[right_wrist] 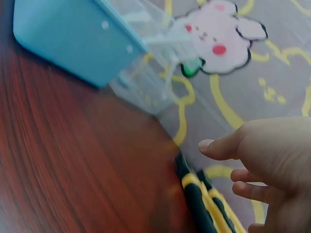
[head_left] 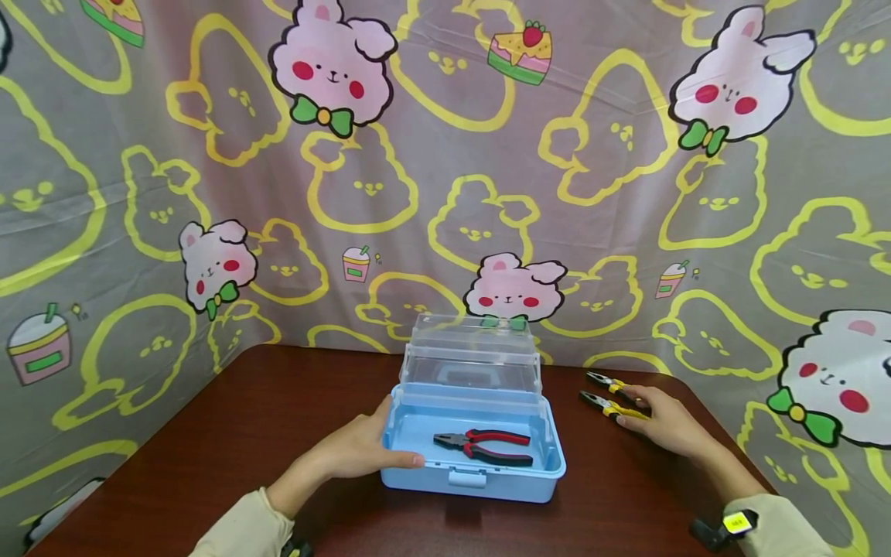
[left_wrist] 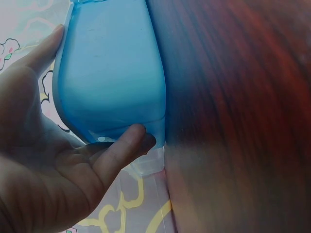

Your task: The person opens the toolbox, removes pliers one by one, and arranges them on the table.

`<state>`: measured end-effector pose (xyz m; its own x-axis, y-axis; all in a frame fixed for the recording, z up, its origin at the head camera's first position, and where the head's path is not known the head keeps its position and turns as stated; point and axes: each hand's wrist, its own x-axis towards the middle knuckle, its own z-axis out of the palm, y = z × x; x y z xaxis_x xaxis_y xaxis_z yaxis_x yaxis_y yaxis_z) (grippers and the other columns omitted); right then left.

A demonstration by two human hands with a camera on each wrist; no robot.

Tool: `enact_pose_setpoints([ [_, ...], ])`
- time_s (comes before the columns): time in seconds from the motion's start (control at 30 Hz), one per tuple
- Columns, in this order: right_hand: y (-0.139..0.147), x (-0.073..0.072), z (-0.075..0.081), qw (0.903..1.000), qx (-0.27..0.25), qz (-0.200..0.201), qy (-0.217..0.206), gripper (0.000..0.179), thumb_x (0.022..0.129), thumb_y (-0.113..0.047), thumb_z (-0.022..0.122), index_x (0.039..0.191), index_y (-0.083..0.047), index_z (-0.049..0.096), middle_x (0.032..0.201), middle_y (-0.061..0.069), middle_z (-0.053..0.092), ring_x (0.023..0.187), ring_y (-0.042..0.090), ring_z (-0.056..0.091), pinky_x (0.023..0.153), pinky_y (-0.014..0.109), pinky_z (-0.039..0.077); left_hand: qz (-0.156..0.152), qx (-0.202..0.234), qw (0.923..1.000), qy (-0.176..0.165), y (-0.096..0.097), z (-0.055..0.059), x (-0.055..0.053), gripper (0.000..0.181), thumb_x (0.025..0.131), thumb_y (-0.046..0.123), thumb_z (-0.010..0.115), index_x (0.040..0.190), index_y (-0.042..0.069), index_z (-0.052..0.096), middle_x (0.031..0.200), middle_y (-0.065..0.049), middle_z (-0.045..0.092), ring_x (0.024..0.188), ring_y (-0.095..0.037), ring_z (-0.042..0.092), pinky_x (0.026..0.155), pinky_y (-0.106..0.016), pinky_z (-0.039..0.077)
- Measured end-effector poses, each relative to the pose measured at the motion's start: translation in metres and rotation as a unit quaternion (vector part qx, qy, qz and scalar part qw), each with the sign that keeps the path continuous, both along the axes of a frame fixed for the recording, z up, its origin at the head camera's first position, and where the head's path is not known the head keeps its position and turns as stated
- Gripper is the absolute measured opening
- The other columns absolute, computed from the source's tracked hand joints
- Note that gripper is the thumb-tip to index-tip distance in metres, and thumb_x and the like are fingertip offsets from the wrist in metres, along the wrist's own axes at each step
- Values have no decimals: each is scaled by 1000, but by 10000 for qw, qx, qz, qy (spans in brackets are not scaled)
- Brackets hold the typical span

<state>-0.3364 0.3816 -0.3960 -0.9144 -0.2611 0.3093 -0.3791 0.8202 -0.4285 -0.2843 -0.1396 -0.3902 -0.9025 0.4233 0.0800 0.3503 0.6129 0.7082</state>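
A light blue toolbox (head_left: 473, 480) with a clear lid (head_left: 469, 363) raised at the back stands on the table. Pliers with red and black handles (head_left: 497, 456) lie inside it. My left hand (head_left: 358, 445) holds the box's left end, thumb at the front rim; in the left wrist view the hand (left_wrist: 63, 160) spans that end, with fingers round a corner. To the right, two yellow and black pliers (head_left: 602, 402) lie side by side. My right hand (head_left: 668, 422) is over their handles; in the right wrist view its thumb and fingers stand apart above the pliers (right_wrist: 199, 204).
The dark reddish-brown wooden table (head_left: 278, 402) carries the toolbox and pliers. Behind and beside it hangs a grey cloth (head_left: 390, 309) printed with yellow outlines and white rabbits. The raised lid stands close to the cloth.
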Motion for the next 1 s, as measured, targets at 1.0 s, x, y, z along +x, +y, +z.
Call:
enact_pose_setpoints([
  [1.0, -85, 23, 30, 9935, -242, 1116, 21, 55, 92, -25, 81, 139, -3, 60, 128, 13, 65, 112, 34, 61, 91, 57, 51, -14, -47, 10000, 17, 0, 4, 3, 121, 82, 54, 84, 165, 7, 10, 134, -23, 61, 111, -30, 65, 87, -51, 52],
])
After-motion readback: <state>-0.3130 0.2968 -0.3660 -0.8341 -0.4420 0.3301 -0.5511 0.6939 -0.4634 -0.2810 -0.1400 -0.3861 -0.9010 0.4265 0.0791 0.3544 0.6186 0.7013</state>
